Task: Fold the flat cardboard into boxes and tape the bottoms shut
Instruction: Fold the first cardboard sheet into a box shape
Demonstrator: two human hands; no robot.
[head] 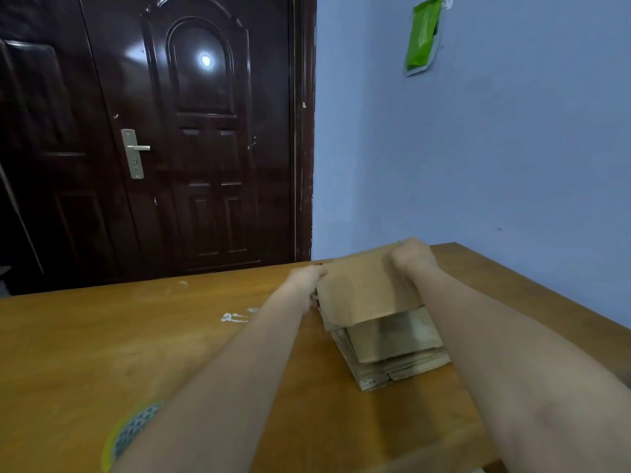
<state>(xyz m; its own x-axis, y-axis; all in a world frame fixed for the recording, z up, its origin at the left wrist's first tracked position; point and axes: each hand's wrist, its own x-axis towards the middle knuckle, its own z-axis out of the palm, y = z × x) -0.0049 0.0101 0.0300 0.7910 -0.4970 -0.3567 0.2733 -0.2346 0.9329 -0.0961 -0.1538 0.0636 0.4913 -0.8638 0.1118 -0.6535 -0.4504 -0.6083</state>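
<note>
Head cam only. I've got both arms stretched out over the wooden table (pixel 136 339) toward its far right corner.

Stack of flat cardboard (pixel 396 353) lies on the table near the right edge, short of the far corner. Top cardboard sheet (pixel 362 288) is lifted off the stack at its far end, tilted, with its near edge hanging just above the sheets below.

Left hand (pixel 305 278) is at the sheet's left far corner, fingers curled round the edge, gripping it. Right hand (pixel 411 256) is at the sheet's right far corner, fingers closed over the edge there, gripping it too. I see only the backs of both hands, so I can't tell exact finger placement under the sheet.

Lower sheets look uneven, with edges fanned out toward me at the near end of the stack.

Other stuff: white smear (pixel 235 316) on the table, left of the stack, about mid-table. Round yellow-rimmed patterned object (pixel 133 431) near the near edge, partly hidden by my left forearm; can't tell what it is. Dark door (pixel 191 131) beyond the far edge, blue wall (pixel 495 148) on the right with a green packet (pixel 423 34) stuck high up.
</note>
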